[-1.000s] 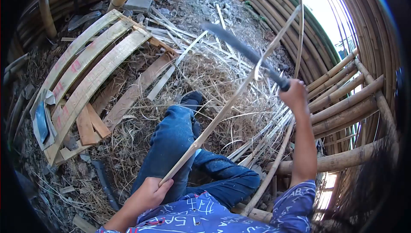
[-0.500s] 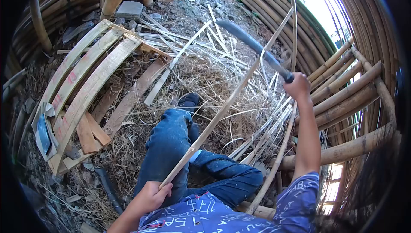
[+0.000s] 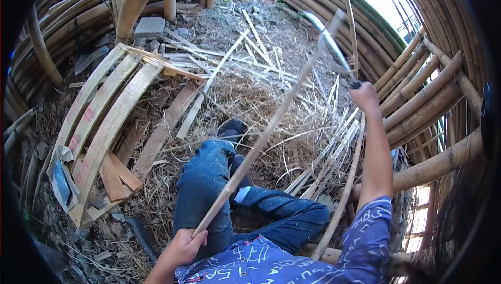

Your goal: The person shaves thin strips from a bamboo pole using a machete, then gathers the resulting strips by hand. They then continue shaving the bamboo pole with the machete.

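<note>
My left hand [image 3: 187, 245] is closed round the lower end of a long split bamboo stick [image 3: 267, 131], which slants up and away across my legs. My right hand [image 3: 364, 97] grips the dark handle of a machete [image 3: 338, 52] with a long curved blade. That blade points up and to the left, and it overlaps the far part of the stick in this view. Motion blurs the stick's far end. Beneath the stick lies a heap of pale bamboo shavings [image 3: 261, 101], in front of my shoe [image 3: 230, 127].
A slatted wooden pallet [image 3: 112, 114] lies at the left, with loose boards [image 3: 167, 119] beside it. Split strips [image 3: 224, 70] are scattered ahead. Stacked bamboo poles [image 3: 417, 106] wall the right side, and a thin upright pole [image 3: 350, 18] stands near the blade. A grey block [image 3: 150, 27] sits at the back.
The machete has swung, its blade now turned more upright and showing a bright face. The stick's far end has blurred with movement. The whole view has shifted slightly.
</note>
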Tool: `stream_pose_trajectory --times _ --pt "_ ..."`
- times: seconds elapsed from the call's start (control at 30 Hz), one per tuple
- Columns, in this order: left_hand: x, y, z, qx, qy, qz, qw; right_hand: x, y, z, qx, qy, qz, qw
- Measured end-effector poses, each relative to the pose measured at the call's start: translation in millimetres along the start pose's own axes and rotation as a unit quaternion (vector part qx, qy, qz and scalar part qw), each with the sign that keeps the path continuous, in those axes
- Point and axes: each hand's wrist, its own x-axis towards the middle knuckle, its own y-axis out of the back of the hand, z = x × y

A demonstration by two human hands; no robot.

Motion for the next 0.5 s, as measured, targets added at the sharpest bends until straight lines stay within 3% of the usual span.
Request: stream_pose_trajectory --times 0.1,0.13,0.2,0.3,0.4,0.5 --pt "6 9 -4 0.012 -0.022 -0.01 1.0 12 -17 56 -0.032 -0.007 0.061 0.998" --pt "11 10 -7 0.002 -0.033 -0.039 0.999 0 -17 50 0.008 -0.039 0.037 0.999" --pt "13 10 -2 0.027 -0.024 -0.048 0.998 -31 -12 34 -0.015 0.005 -0.039 0.999" --pt "12 13 7 0.059 0.044 -0.073 0.995 -75 -33 6 0.0 0.054 -0.077 0.996" --pt "6 9 16 0.085 0.078 -0.052 0.992 -112 -49 -24 0.033 0.099 -0.148 0.983" --pt "9 2 -2 0.033 0.042 -0.022 0.998 -138 -48 -48 0.042 0.16 -0.155 0.974"
